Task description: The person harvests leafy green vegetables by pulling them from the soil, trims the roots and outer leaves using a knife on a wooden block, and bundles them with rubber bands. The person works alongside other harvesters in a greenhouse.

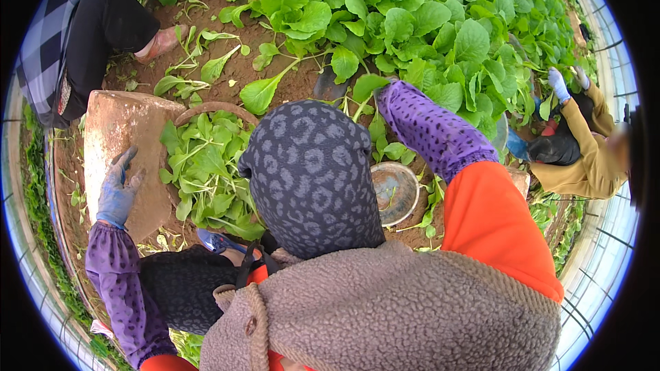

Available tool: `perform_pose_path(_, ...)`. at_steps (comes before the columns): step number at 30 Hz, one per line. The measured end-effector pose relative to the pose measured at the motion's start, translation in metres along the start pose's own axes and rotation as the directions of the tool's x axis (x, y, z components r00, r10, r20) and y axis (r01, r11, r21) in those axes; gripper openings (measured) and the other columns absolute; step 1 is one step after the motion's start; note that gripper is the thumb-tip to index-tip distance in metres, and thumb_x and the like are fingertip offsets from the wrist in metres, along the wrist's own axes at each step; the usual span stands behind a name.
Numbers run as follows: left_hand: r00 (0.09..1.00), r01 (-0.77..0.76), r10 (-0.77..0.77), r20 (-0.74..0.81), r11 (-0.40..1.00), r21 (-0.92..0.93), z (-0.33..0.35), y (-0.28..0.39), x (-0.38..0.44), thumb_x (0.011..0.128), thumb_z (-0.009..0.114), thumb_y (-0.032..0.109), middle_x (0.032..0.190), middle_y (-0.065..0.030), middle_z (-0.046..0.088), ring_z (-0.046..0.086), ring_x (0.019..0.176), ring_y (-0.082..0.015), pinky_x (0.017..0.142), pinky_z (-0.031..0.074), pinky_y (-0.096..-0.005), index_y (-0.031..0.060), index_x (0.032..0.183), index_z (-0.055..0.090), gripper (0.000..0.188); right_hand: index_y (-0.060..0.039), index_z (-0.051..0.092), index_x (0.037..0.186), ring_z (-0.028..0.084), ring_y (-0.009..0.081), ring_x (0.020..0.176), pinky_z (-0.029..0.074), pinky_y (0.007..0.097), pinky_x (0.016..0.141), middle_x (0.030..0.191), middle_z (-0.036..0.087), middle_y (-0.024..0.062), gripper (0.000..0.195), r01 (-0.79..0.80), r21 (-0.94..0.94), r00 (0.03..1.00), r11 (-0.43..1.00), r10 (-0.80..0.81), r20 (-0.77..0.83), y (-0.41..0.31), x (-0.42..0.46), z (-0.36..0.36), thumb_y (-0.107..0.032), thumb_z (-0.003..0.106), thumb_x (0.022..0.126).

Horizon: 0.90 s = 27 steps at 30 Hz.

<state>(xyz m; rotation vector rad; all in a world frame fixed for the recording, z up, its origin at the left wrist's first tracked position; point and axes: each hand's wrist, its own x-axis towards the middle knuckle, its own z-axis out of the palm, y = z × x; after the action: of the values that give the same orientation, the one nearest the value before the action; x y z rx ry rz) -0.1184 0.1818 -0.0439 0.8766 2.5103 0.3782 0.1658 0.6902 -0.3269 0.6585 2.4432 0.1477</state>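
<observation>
My left hand (117,196), in a soiled blue glove, has its fingers apart over a worn, pale block-like object (134,113); contact is unclear. Beside it, loose leafy greens (211,165) are heaped by a curved brown rim (216,106). My right arm, in a purple spotted sleeve (433,126), reaches to the edge of the dense green leafy plants (402,26). Leaves and the cuff hide most of my right hand, so its grip does not show. Between my arms is my knee in leopard-patterned cloth (314,175).
A round metal basin (394,193) rests on the soil right of my knee. One person in black trousers (105,36) is at the upper left. Another, in a mustard top (577,170) and pale gloves, sits at the right. Pulled leafy plants (221,64) lie on the soil.
</observation>
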Motion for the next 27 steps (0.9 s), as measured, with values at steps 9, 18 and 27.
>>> perform_pose_path(9, 0.991, -0.104, 0.104, 0.084, 0.995, -0.009, 0.014, 0.016, 0.005, 0.084, 0.064, 0.013, 0.132, -0.0128, 0.048, 0.048, 0.122, -0.0257, 0.101, 0.039, -0.0343, 0.0102, 0.133, 0.048, 0.052, -0.0058, 0.059, 0.108, 0.064, 0.0303, 0.099, 0.052, 0.0411, 0.078, 0.108, 0.065, 0.0133, 0.029, -0.043, 0.073, 0.993, 0.996, 0.035, 0.109, 0.001, -0.051, -0.027, -0.023, 0.057, 0.085)
perform_pose_path(18, 0.973, -0.215, 0.218, -0.071, 0.975, 0.046, 0.0, 0.016, -0.008, 0.085, 0.063, 0.031, 0.125, -0.0166, 0.052, 0.053, 0.114, -0.0329, 0.096, 0.042, -0.0373, 0.0102, 0.131, 0.049, 0.053, -0.0106, 0.052, 0.126, 0.06, 0.0252, 0.107, 0.047, 0.0358, 0.088, 0.117, 0.061, 0.0122, 0.041, 0.143, 0.382, 0.987, 0.913, -0.16, 0.012, -0.009, -0.019, -0.079, -0.031, 0.053, 0.09)
perform_pose_path(27, 0.991, -0.119, 0.118, -0.067, 0.993, -0.007, -0.009, -0.004, -0.014, 0.084, 0.061, 0.041, 0.117, -0.0163, 0.06, 0.057, 0.11, -0.0308, 0.093, 0.045, -0.0382, 0.0097, 0.129, 0.052, 0.056, -0.0028, 0.041, 0.132, 0.051, 0.0092, 0.08, 0.048, 0.0294, 0.077, 0.101, 0.059, 0.0008, 0.068, 0.345, 0.856, 0.569, -0.384, -0.64, -0.517, -0.091, -0.052, -0.306, -0.026, 0.076, 0.079)
